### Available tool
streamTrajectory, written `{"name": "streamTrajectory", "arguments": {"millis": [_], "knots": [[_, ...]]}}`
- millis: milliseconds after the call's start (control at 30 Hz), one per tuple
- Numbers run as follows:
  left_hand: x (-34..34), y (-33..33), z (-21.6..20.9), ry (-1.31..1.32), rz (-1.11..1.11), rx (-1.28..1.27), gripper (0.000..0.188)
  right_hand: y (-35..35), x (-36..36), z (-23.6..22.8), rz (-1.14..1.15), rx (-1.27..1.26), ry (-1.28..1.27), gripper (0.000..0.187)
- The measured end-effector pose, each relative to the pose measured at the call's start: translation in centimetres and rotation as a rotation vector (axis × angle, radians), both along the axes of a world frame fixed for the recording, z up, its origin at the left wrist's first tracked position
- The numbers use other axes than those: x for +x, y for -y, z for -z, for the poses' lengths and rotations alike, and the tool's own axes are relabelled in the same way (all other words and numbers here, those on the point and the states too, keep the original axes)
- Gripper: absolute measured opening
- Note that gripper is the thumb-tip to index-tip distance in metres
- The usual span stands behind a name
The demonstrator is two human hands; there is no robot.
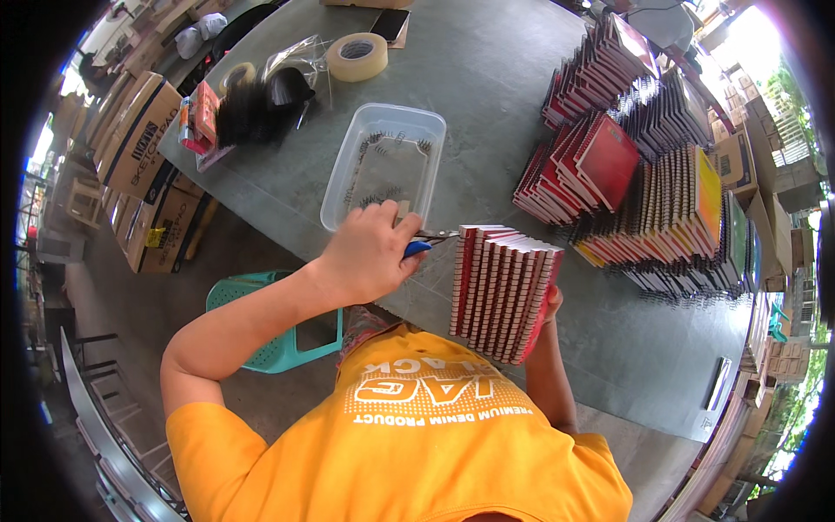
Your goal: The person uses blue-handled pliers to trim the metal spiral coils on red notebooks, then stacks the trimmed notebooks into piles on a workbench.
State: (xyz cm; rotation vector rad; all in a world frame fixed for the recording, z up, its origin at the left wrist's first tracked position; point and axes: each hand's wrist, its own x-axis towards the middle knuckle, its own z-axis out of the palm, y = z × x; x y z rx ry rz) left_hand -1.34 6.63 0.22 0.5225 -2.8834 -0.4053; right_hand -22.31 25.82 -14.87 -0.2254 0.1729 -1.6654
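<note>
My left hand [370, 252] is closed round a blue-handled tool [417, 249], pliers or cutters by the look of the metal jaws. Those jaws point right, at the top corner of a stack of spiral-bound notebooks [500, 291] with red covers. From the right side my right hand [553, 303] grips this stack and holds it upright by the table's near edge; most of its fingers are hidden behind the covers. Just beyond my left hand stands a clear plastic tub [387, 111] with small black wire scraps inside.
Piles of spiral notebooks, some red [600, 161], some yellow [709, 196], cover the right of the grey table [487, 96]. Farther back lie a tape roll [357, 57], a phone [390, 24] and a blurred black bundle [252, 109]. Cartons [139, 130] and a teal stool [304, 348] stand left.
</note>
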Motion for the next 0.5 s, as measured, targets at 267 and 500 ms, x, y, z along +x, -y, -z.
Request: {"name": "streamTrajectory", "arguments": {"millis": [267,500], "knots": [[-0.7,0.1,-0.5,0.325,-0.204,1.58,0.039,-0.9,-0.4,-1.0,-0.064,-0.062,0.0,0.065],[-1.4,-0.7,-1.4,0.288,-0.241,1.783,0.033,-1.1,-0.3,-1.0,-0.071,-0.037,0.017,0.065]]}}
